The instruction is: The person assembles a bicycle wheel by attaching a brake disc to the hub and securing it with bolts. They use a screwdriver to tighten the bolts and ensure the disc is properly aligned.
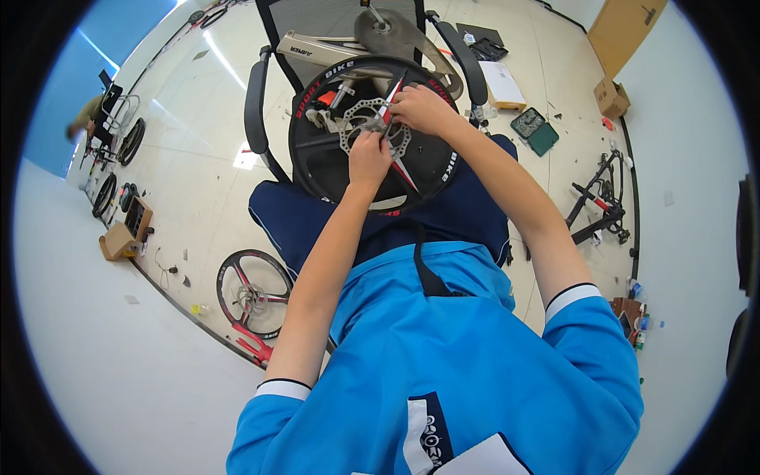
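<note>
Blue shirt (443, 372) fills the foreground; at twelve o'clock a black bicycle wheel (378, 134) lies flat on the lap. Both hands meet at its hub: left hand (369, 158) pinches the brake disc (372, 123), right hand (422, 107) grips a thin tool (389, 99), equally near.

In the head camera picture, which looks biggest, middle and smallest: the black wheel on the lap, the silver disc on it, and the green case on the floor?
1. Black wheel
2. Silver disc
3. Green case, though it lies farther away, so its true size is unsure.
</note>
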A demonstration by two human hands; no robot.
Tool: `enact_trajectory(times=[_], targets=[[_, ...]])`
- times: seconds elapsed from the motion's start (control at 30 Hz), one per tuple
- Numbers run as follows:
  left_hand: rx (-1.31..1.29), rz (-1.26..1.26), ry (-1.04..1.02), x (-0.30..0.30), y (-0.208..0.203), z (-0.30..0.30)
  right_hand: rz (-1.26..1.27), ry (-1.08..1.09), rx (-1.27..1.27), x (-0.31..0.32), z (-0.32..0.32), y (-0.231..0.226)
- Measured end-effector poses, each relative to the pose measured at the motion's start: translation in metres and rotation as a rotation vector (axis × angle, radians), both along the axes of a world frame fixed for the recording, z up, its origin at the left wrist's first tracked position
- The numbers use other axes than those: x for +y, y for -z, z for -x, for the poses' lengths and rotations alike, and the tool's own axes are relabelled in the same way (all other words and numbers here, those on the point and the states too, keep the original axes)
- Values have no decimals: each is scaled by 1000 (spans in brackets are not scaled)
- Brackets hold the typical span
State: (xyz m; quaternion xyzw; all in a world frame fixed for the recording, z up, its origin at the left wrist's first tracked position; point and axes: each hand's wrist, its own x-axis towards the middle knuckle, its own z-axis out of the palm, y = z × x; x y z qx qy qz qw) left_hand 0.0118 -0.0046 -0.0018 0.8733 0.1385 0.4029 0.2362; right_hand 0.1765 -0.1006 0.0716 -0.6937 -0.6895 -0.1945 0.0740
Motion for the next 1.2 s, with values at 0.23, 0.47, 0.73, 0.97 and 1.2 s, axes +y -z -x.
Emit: enact_trajectory(times=[0.23,0.47,0.73,0.97,1.2], targets=[[18,-61,41,6,1,0,-55,120,135,-35,9,30],[19,-84,47,8,3,0,-203,212,279,-39,30,44],[27,-136,105,9,2,3,-29,275,517,-42,106,109],[-23,-69,58,3,7,2,-114,303,925,-76,73,86],[7,-23,35,5,3,6,-301,271,930,-76,23,53]])
